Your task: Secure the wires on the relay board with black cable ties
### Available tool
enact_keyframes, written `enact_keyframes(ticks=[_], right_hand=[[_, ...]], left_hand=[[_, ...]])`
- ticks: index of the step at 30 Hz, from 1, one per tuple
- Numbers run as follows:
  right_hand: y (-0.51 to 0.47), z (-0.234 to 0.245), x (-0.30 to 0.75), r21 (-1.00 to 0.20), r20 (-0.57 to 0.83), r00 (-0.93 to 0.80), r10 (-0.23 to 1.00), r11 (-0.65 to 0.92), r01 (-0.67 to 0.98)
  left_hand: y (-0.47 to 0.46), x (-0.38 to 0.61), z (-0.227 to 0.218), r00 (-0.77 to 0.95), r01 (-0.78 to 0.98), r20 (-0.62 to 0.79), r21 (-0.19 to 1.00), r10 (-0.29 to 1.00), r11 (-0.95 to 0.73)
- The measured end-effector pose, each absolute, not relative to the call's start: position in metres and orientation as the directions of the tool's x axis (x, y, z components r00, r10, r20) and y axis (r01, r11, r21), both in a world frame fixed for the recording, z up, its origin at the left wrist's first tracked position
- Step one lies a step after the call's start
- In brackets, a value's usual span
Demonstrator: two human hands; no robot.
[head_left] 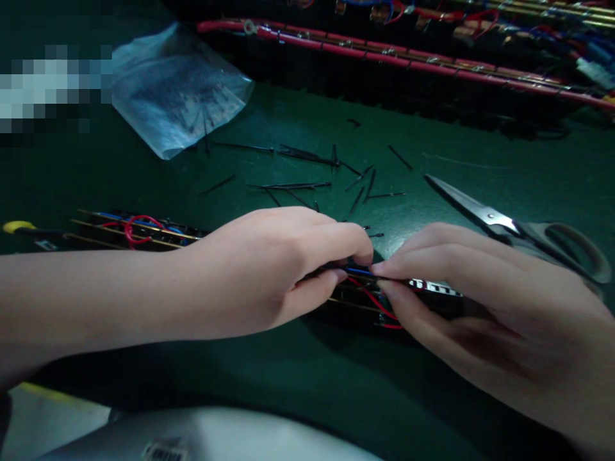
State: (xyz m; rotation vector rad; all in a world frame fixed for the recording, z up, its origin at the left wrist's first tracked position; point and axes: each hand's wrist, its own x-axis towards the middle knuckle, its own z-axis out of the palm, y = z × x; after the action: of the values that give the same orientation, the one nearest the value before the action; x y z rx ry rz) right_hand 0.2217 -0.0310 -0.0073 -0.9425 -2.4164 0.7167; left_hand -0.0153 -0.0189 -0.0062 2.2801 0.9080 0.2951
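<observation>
A long dark strip assembly (144, 232) with gold rails and red and blue wires lies across the green mat, running under both hands. My left hand (269, 272) is closed, its thumb and fingers pinching the wires at the strip's middle. My right hand (480, 307) is closed too, pinching the same blue wire (361, 273) fingertip to fingertip with the left. A red wire (375, 304) loops just below the fingertips. The part of the strip under my palms is hidden.
Scissors (509, 225) lie on the green mat (307, 378) at the right, blades pointing left. Several black cable ties (307, 168) are scattered behind my hands. A clear plastic bag (173, 93) lies at the back left. More red wired strips (408, 59) run along the back.
</observation>
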Motion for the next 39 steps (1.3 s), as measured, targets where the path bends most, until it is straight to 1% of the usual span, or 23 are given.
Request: enact_keyframes(ticks=[6,10,13,17,21,27,33,36,39], right_hand=[[-0.0302,-0.0055,0.2234,-0.633,0.208,-0.672,0.711,0.621,0.462],[-0.0294,-0.0052,0.2228,-0.633,0.237,-0.748,0.620,0.682,0.365],[-0.0288,-0.0051,0.2222,-0.631,0.262,-0.777,0.572,0.711,0.311],[-0.0296,-0.0041,0.2233,-0.645,0.251,-0.773,0.583,0.696,0.316],[-0.0299,-0.0054,0.2238,-0.636,0.269,-0.794,0.545,0.720,0.278],[-0.0298,-0.0055,0.2238,-0.624,0.267,-0.783,0.561,0.720,0.304],[-0.0290,-0.0053,0.2227,-0.628,0.212,-0.762,0.611,0.683,0.373],[-0.0292,-0.0067,0.2214,-0.628,0.213,-0.765,0.608,0.685,0.369],[-0.0307,-0.0077,0.2208,-0.597,0.211,-0.773,0.598,0.705,0.382]], left_hand=[[-0.0174,-0.0143,-0.0062,0.699,0.532,-0.004,0.672,0.715,-0.515],[-0.0157,-0.0139,-0.0038,0.658,0.560,-0.049,0.698,0.751,-0.445],[-0.0152,-0.0137,-0.0023,0.637,0.552,-0.045,0.724,0.770,-0.414],[-0.0149,-0.0136,-0.0029,0.656,0.542,-0.029,0.713,0.754,-0.444],[-0.0142,-0.0129,-0.0041,0.669,0.540,-0.024,0.703,0.743,-0.464],[-0.0150,-0.0135,-0.0017,0.646,0.553,-0.042,0.714,0.762,-0.429],[-0.0164,-0.0147,-0.0022,0.655,0.537,-0.023,0.717,0.755,-0.444],[-0.0161,-0.0129,-0.0032,0.651,0.526,-0.020,0.732,0.759,-0.432],[-0.0161,-0.0120,-0.0029,0.628,0.505,-0.013,0.767,0.778,-0.395]])
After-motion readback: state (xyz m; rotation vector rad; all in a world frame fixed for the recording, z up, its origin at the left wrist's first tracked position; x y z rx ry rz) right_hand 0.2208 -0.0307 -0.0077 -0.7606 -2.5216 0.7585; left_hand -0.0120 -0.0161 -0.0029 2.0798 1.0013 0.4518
